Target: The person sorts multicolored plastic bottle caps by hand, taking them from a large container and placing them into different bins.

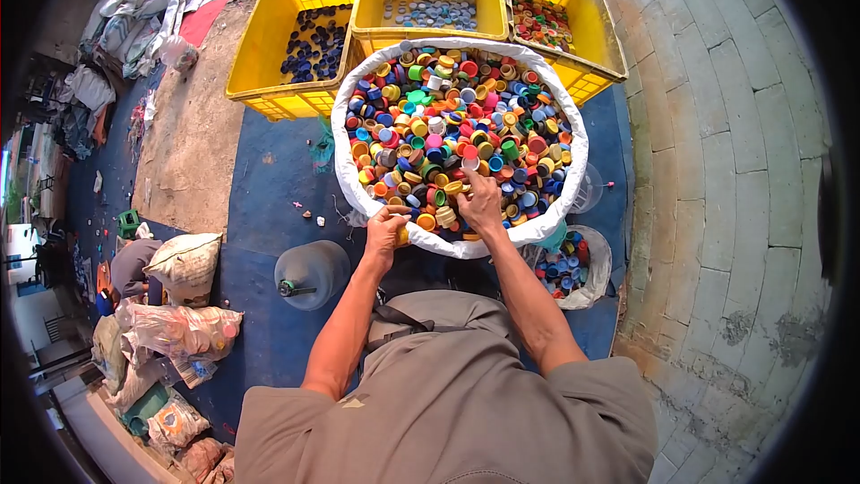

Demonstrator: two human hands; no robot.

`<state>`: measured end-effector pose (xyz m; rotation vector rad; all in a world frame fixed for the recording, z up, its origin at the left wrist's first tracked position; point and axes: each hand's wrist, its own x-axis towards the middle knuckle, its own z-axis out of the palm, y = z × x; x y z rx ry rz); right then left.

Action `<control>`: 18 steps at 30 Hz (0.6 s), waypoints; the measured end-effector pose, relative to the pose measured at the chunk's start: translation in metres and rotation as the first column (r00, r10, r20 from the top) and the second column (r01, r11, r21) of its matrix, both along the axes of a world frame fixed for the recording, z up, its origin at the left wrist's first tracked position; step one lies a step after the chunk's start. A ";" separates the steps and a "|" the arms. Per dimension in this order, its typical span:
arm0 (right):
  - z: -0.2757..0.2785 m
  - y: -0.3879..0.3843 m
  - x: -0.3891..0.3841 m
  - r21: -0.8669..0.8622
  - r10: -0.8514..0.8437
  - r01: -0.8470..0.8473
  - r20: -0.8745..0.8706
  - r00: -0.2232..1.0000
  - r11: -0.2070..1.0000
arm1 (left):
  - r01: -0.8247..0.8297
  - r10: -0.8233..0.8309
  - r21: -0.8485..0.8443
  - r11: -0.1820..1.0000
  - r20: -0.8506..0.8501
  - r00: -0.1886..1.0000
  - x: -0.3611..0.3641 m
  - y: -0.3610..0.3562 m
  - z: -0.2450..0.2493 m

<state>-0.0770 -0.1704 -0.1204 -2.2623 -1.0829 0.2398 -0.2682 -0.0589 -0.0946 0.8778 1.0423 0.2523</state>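
A round sack with a rolled white rim [573, 134] is heaped with bottle caps [466, 116] in many colours. At its near left edge is my left hand [385, 235], its fingers curled closed. A yellow bottle cap [403, 235] shows against its palm side, partly hidden by the fingers. My right hand [482, 206] reaches over the near rim into the heap. Its thumb and index finger are apart, close to a yellow-orange cap [453, 187] and a pale cap [470, 163]. The fingertips partly cover the caps beneath them.
Beyond the sack stand yellow crates with dark blue caps [315, 45], pale caps [432, 7] and red-and-green caps [542, 22]. A smaller bag [596, 273] of blue caps lies right, a large clear bottle [313, 275] left. Stuffed bags [184, 269] lie farther left; a wall [717, 170] runs right.
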 end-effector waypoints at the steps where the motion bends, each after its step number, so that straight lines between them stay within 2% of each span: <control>1: -0.008 -0.001 0.004 0.051 0.003 -0.002 -0.031 1.000 0.999 | 0.075 -0.068 0.104 0.992 -0.065 0.996 0.002 -0.001 -0.003; 2: -0.015 -0.003 0.006 0.102 0.007 -0.001 -0.060 0.998 0.995 | 0.156 -0.130 0.202 0.967 -0.136 0.982 0.004 -0.003 -0.005; 3: -0.009 -0.005 0.006 0.082 -0.009 0.015 -0.076 0.997 0.997 | 0.199 -0.151 0.270 0.942 -0.191 0.970 0.006 -0.004 0.000; 6: -0.006 -0.005 0.006 0.170 0.021 -0.022 0.007 1.000 0.985 | 0.400 -0.192 0.563 0.723 -0.392 0.899 0.013 -0.008 -0.008; 10: -0.002 0.005 0.003 0.102 0.075 -0.067 -0.068 0.995 0.993 | 0.390 -0.214 0.423 0.818 -0.405 0.889 0.017 -0.009 -0.009; 11: -0.002 0.008 0.002 0.107 0.064 -0.059 -0.041 0.997 0.992 | 0.403 -0.211 0.459 0.792 -0.415 0.885 0.017 -0.010 -0.008; 15: -0.001 0.016 0.000 -0.057 0.129 -0.126 0.049 0.990 0.990 | 0.459 -0.181 0.549 0.699 -0.484 0.856 0.009 -0.012 -0.006; 18: -0.009 0.022 0.000 -0.050 0.131 -0.126 0.116 0.985 0.991 | 0.471 -0.151 0.573 0.671 -0.516 0.843 0.006 -0.013 -0.007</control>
